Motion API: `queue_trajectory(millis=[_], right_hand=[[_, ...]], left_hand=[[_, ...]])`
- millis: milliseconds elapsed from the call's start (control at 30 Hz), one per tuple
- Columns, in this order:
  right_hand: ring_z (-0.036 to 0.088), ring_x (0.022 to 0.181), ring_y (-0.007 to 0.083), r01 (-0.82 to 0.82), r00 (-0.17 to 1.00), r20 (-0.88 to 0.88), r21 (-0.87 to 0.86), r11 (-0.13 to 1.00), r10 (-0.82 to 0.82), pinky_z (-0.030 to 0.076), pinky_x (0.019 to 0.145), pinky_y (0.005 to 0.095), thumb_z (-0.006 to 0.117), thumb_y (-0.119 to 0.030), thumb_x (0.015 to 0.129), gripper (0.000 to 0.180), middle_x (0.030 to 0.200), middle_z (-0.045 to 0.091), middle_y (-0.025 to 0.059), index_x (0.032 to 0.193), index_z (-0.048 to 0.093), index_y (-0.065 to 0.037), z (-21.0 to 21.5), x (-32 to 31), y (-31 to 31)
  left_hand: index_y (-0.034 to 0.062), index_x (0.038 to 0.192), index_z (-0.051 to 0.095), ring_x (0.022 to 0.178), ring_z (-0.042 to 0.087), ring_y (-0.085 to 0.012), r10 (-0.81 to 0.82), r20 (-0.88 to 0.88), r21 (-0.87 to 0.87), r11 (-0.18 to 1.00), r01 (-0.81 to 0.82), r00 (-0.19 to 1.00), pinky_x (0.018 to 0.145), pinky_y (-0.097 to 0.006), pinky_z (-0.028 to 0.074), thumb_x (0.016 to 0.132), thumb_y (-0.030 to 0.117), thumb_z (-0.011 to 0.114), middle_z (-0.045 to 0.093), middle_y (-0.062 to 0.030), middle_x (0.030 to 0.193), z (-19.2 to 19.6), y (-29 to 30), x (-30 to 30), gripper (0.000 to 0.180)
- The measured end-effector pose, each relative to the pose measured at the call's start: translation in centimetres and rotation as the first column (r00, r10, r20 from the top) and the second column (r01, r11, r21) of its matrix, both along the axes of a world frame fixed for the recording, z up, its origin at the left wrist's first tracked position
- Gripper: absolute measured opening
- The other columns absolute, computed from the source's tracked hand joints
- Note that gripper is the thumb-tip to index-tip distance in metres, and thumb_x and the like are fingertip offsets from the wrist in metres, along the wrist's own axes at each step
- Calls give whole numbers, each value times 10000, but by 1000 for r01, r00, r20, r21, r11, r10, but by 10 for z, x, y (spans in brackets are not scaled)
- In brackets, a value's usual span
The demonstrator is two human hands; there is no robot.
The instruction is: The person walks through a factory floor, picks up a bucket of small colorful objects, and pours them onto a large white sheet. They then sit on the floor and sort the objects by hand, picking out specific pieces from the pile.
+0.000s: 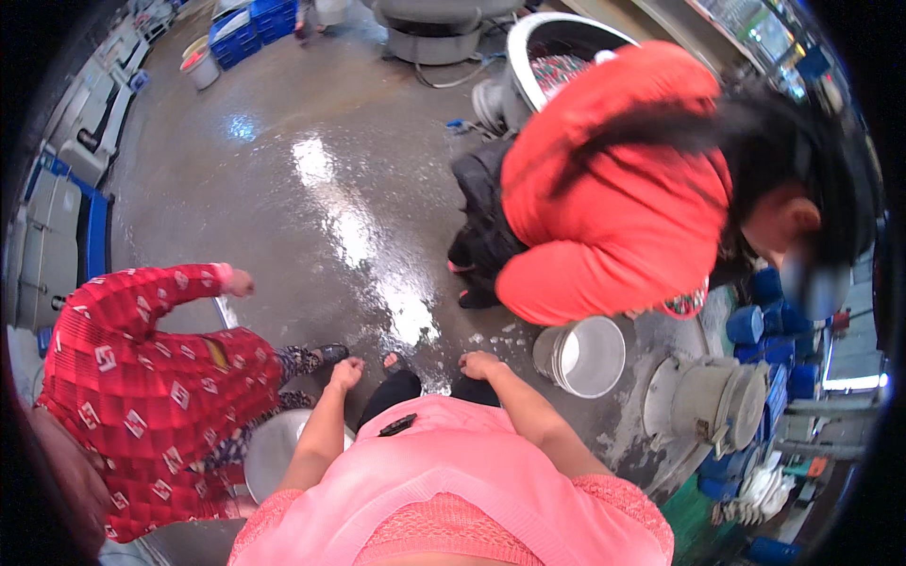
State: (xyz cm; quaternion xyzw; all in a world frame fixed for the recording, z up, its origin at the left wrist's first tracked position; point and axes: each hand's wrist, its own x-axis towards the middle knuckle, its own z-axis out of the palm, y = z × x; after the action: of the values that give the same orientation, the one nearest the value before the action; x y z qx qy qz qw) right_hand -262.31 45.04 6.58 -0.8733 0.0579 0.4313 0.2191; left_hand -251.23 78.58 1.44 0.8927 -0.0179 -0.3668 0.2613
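My left hand hangs in front of my body with its fingers curled in, and nothing shows in it. My right hand is loosely closed too, held low to the right with no object visible. A white plastic bucket stands on the wet floor just right of my right hand, its open top toward me. Beside my left forearm, another pale container is partly hidden by my arm and a co-worker. I wear a pink apron with a small black item on its front.
A co-worker in an orange-red top bends over at the right; another in red patterned clothing is close on the left. A large round tub with small colourful pieces stands behind. A metal drum-shaped machine and blue crates are around the wet floor.
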Motion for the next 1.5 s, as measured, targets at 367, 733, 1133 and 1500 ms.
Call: queue_trajectory(millis=[367, 733, 1133, 1500], right_hand=[[539, 977, 299, -313, 932, 241, 154, 937, 272, 430, 810, 390, 481, -237, 752, 319, 1034, 585, 108, 1052, 580, -197, 69, 376, 115], [533, 1025, 278, 542, 840, -105, 150, 827, -532, 436, 843, 380, 492, -112, 726, 319, 1109, 550, 138, 1019, 596, -42, -10, 547, -38], [559, 943, 302, 770, 637, 23, -67, 635, -770, 447, 801, 410, 452, -156, 721, 281, 1013, 575, 165, 912, 625, -44, -48, 585, -88], [607, 715, 274, 684, 727, 147, -70, 726, -671, 486, 674, 375, 445, -231, 761, 280, 824, 623, 134, 932, 611, -84, -63, 737, -29]], left_hand=[[55, 832, 613, 529, 505, -149, 611, -237, -128, 751, -648, 755, 478, -297, 417, 785, 216, 537, 567, -45, 649, -80, 53, 186, 185], [130, 1080, 561, 971, 552, -276, 653, -466, 30, 686, -727, 597, 805, -483, 428, 817, 377, 471, 581, -112, 1054, 92, -47, 434, 372], [66, 1064, 532, 950, 545, -334, -260, -515, 228, 877, 423, 817, 813, -433, 438, 819, 354, 397, 556, -202, 1030, -34, 47, 577, 401], [73, 1196, 402, 801, 584, -284, 365, -749, -122, 745, -656, 553, 671, -408, 492, 868, 399, 405, 545, -175, 1052, 22, 26, 838, 463]])
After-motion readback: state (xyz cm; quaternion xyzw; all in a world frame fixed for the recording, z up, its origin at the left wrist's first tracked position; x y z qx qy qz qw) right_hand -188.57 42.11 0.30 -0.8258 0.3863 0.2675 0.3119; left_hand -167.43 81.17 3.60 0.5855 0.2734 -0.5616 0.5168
